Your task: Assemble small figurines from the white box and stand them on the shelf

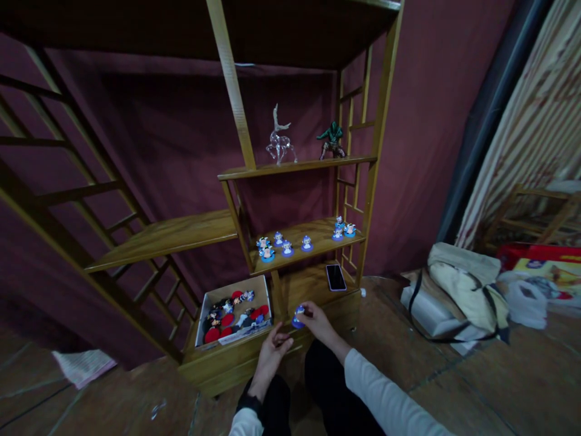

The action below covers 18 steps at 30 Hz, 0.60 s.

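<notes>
Between the fingers of my right hand (316, 324) is a small figurine (298, 317) with a purple-blue round base, held in front of the low shelf. My left hand (272, 350) is just left of it, fingers apart and holding nothing I can see. An open cardboard box (267, 290) stands beyond my left hand, with several small figurines and red round bases (212, 335) inside. On the shelf above, several similar figurines stand in groups: blue-based ones (267, 252) at the left, a purple-based one (307, 243) near the middle, and more (349, 230) at the right.
A phone (336, 277) lies on the low shelf. Higher up stand a clear deer ornament (280, 142) and a green figure (333, 140). The wooden shelf unit (295, 167) has upright posts. A bag (463, 287) rests on the floor at right, papers (84, 366) at left.
</notes>
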Tool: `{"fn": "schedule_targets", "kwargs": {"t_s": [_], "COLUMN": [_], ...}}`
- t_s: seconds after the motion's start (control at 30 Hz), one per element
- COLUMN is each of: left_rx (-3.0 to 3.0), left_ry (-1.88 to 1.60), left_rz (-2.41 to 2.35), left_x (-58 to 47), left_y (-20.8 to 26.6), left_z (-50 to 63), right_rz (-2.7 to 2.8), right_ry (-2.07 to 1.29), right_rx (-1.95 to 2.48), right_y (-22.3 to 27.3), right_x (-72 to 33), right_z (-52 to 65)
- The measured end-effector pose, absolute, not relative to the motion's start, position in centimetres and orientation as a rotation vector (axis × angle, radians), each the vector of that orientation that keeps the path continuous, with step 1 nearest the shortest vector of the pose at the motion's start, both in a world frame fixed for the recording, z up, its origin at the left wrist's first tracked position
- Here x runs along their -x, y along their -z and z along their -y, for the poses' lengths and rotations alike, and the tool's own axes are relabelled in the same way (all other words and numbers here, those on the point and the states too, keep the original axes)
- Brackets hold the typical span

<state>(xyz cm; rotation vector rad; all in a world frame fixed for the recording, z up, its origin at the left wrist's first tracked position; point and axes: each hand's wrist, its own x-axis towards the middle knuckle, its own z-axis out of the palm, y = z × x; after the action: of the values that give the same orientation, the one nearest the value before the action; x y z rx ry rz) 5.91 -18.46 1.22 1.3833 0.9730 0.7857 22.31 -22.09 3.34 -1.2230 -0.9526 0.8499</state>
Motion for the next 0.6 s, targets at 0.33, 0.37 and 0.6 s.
{"fn": "schedule_targets", "kwargs": {"t_s": [0.33,0.37,0.6], "left_rx": [-1.4,-1.394,-1.324], "left_ry": [-0.804,-0.807,-0.8], "left_rz": [-0.971,-0.973,-0.956], "left_x": [-5.1,-5.1,-5.2], "left_y": [-1.0,-0.8,0.0], "left_z": [17.9,17.8,17.2], "right_rz": [1.072,1.091,1.159], "right_ry": [-0.507,-0.476,-0.389], "right_rx": [1.061,1.084,1.46], "right_y": [-18.9,-20.1,-23.8], "right_x": [-36.6,-38.0,-45.2], "right_z": [18.3,17.2,9.8]}}
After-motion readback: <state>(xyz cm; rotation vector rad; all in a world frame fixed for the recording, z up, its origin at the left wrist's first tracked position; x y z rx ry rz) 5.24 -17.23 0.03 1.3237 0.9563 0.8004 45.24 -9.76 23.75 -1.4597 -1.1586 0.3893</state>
